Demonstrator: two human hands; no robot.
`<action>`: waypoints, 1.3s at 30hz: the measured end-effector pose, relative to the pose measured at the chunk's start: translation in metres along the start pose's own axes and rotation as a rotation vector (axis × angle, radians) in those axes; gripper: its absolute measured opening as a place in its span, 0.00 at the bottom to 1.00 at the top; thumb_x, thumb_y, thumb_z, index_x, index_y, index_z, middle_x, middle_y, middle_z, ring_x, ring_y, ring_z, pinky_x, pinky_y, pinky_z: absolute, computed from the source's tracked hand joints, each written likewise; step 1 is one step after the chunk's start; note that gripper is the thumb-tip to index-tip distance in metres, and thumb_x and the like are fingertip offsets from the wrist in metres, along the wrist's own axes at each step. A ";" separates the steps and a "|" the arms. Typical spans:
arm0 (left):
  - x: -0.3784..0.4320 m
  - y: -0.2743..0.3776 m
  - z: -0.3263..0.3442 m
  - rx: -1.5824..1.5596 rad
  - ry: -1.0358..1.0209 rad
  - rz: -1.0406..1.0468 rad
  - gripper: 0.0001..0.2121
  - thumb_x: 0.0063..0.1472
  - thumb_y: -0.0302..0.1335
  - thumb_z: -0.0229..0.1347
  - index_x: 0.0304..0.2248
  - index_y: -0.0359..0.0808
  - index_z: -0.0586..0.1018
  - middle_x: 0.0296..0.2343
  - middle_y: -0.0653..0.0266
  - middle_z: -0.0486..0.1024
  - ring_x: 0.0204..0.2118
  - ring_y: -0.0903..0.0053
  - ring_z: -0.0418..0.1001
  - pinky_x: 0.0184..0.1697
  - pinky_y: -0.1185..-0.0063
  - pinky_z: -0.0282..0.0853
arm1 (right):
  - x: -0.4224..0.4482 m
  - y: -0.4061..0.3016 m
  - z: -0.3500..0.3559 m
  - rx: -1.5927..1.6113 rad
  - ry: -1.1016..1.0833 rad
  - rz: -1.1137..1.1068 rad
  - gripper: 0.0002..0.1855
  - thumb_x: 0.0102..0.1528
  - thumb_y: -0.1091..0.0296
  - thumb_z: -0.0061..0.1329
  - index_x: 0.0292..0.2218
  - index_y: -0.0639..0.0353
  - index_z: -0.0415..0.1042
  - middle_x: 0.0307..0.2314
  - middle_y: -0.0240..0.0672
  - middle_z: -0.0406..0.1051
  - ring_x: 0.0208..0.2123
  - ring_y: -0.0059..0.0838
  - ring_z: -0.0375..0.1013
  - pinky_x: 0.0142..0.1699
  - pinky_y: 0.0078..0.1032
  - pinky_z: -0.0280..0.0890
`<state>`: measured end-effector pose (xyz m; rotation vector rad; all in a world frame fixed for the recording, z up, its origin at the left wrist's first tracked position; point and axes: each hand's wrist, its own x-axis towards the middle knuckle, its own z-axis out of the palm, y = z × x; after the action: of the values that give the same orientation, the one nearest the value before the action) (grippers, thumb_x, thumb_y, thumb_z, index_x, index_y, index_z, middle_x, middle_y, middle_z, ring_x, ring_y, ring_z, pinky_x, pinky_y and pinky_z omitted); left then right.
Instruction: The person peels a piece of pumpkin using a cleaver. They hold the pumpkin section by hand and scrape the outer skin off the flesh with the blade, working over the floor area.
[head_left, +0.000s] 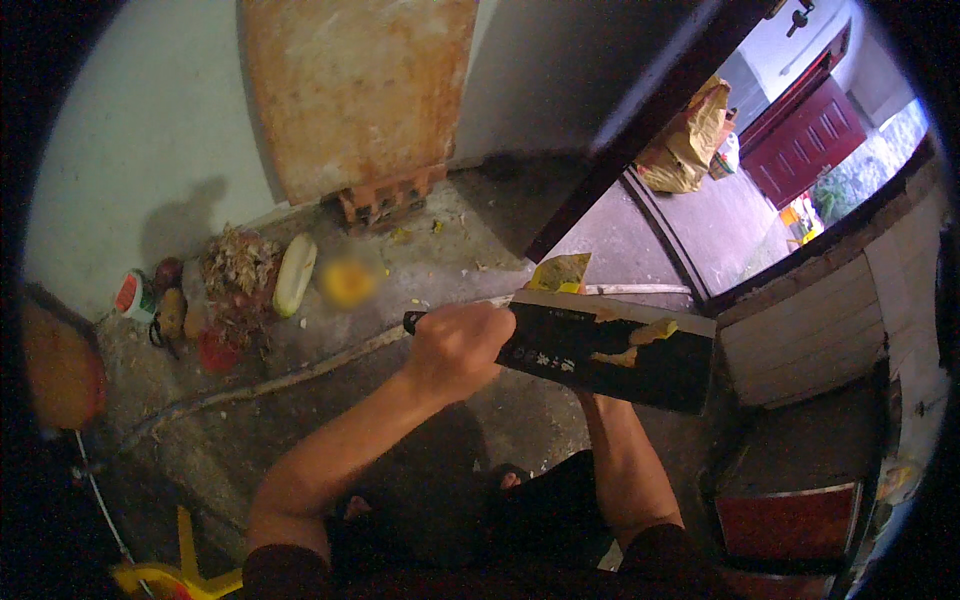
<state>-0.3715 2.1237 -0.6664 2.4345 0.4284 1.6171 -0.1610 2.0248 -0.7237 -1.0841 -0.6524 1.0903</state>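
Observation:
My left hand (461, 341) grips the handle of a wide, dark-bladed cleaver (555, 345), its blade reaching right across the view. Yellowish peel scraps (656, 331) cling to the blade's face, which bears pale markings. Behind the blade rises my right forearm (630, 450); the blade hides that hand, so its hold does not show. Above the cleaver's upper edge sticks out a chunk with yellow flesh and mottled greenish-brown rind (561, 273), perhaps pumpkin. What supports this chunk is hidden.
A pale gourd (295, 274), a blurred yellow thing (349, 281), dried bulbs (240, 259) and a tub (135, 294) stand along the left wall. A stained board (360, 90) leans above a hollow brick (391, 196). At right, beyond a doorway, stands a sack (690, 146). Yellow plastic furniture (184, 574) is lower left.

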 end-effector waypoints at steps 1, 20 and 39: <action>0.000 -0.001 0.003 0.000 0.015 0.003 0.10 0.41 0.26 0.57 0.21 0.37 0.66 0.14 0.63 0.64 0.17 0.68 0.69 0.19 0.74 0.64 | 0.000 -0.002 0.002 -0.002 -0.001 0.001 0.28 0.44 0.51 0.53 0.43 0.58 0.63 0.35 0.37 0.68 0.33 0.29 0.68 0.33 0.28 0.65; -0.006 -0.006 -0.005 -0.011 -0.009 -0.029 0.10 0.41 0.23 0.56 0.22 0.37 0.66 0.14 0.63 0.65 0.16 0.68 0.68 0.18 0.74 0.64 | 0.012 0.008 0.004 0.009 -0.019 -0.007 0.29 0.43 0.60 0.54 0.45 0.57 0.60 0.35 0.36 0.66 0.33 0.32 0.67 0.34 0.28 0.64; -0.011 -0.014 -0.002 0.005 -0.076 -0.171 0.11 0.40 0.19 0.54 0.25 0.36 0.66 0.16 0.60 0.69 0.19 0.64 0.71 0.20 0.72 0.66 | 0.015 -0.012 0.034 -0.055 -0.197 0.032 0.29 0.48 0.50 0.48 0.47 0.56 0.59 0.36 0.33 0.65 0.36 0.27 0.65 0.39 0.26 0.64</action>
<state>-0.3794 2.1336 -0.6792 2.3807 0.6106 1.4511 -0.1807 2.0505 -0.7013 -1.0451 -0.8274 1.2229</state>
